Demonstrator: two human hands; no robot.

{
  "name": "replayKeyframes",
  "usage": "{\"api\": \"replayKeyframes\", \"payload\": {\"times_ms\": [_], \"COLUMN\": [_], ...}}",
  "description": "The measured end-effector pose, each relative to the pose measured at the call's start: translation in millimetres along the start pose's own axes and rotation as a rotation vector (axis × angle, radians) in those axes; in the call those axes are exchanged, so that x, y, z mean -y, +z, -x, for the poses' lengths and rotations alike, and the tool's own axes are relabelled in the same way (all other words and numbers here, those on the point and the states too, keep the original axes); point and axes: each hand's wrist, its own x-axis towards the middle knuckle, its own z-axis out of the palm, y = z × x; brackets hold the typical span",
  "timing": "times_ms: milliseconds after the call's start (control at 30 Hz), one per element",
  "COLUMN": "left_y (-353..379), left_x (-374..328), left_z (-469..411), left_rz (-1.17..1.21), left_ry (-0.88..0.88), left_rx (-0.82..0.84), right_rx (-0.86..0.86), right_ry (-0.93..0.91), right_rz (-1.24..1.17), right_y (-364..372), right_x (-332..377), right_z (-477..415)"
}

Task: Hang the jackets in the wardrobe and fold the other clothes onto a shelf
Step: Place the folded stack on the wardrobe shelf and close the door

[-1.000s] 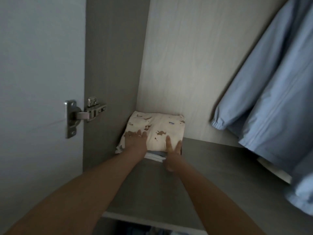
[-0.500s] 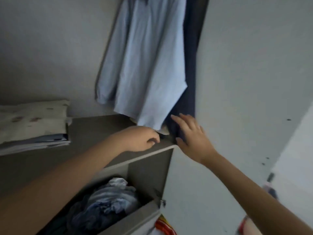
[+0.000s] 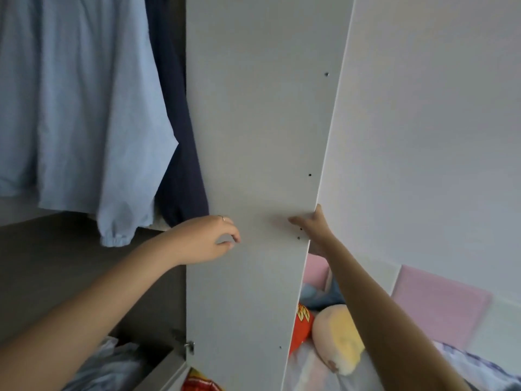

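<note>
A light blue jacket (image 3: 84, 114) hangs in the wardrobe at the left, with a dark navy garment (image 3: 177, 142) hanging beside it. The white wardrobe door (image 3: 253, 122) stands open in the middle of the view. My right hand (image 3: 311, 225) grips the door's outer edge, thumb on the inner face. My left hand (image 3: 210, 239) hovers in front of the door's inner face with fingers loosely curled and nothing in it. The grey shelf (image 3: 56, 249) lies below the jackets.
A lower compartment holds crumpled bluish clothes (image 3: 112, 362). To the right of the door are a bed with a plush toy (image 3: 335, 337), a red item (image 3: 303, 323) and pink wall panels (image 3: 439, 300).
My view has swung right from the folded clothes on the shelf to the door. Both hands left the folded pile; my right hand has taken hold of the door's edge.
</note>
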Motion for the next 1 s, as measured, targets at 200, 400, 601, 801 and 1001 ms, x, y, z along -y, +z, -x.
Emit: {"api": "replayKeyframes", "payload": {"times_ms": [200, 400, 601, 801, 1001], "left_y": [6, 26, 12, -8, -39], "left_x": [-18, -28, 15, 89, 141], "left_z": [1, 34, 110, 142, 157], "left_rz": [0.27, 0.49, 0.53, 0.481, 0.532], "left_ry": [-0.014, 0.045, -0.197, -0.522, -0.63], "left_rx": [-0.199, -0.35, -0.748, -0.883, -0.895], "right_rx": [-0.013, 0.235, 0.487, 0.508, 0.54], "right_ry": [-0.094, -0.315, -0.599, -0.649, -0.581], "right_rz": [0.266, 0.352, 0.447, 0.505, 0.532], "right_y": [19, 62, 183, 280, 353], "right_x": [41, 19, 52, 81, 99], "right_z": [73, 145, 170, 168, 160]}}
